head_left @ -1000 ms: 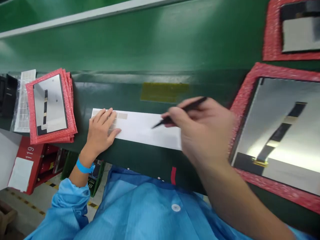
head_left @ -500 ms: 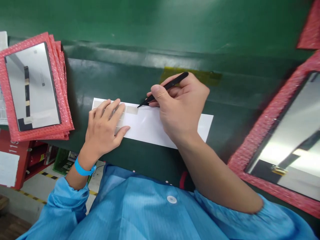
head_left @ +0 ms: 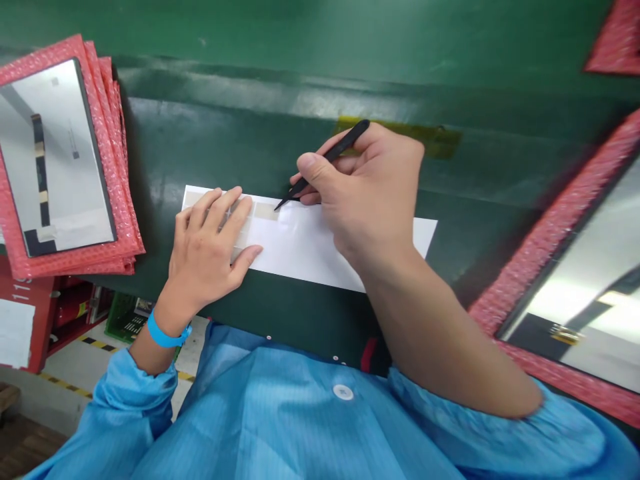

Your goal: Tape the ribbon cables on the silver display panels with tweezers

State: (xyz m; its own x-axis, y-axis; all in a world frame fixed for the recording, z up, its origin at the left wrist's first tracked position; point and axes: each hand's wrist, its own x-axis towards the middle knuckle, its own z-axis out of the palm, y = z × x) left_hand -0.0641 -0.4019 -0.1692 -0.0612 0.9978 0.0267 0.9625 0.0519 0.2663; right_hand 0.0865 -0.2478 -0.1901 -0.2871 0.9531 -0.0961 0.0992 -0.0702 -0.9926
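Head view: the white sheet [head_left: 310, 250] lies flat on the green desk [head_left: 220, 133], right before the wearer, probably so both hands can reach it easily. On its left end rests the left hand [head_left: 207, 247], palm down, fingers slightly spread and grip loose, closed round nothing; the flat press seems meant to stop the sheet sliding. Pale patches show under and between those fingers, and one tab [head_left: 265, 211] is bare just right of them, near the sheet's far edge.

Over the sheet's middle, the right hand [head_left: 373, 200] has its grip closed on a slim black tool [head_left: 345, 145], pinched like a pen, which should give fine control of the point. That point slants down to the tab's right end; whether it touches or hovers, I cannot tell.

Left of the sheet, a panel [head_left: 75, 193] tops a stack of pink wrap [head_left: 123, 220], likely there as cushioning. Well right of the sheet, another panel [head_left: 610, 343] lies on pink wrap too, face reflecting light. Yellow tape [head_left: 443, 141] sits beyond the sheet, partly behind the right hand.
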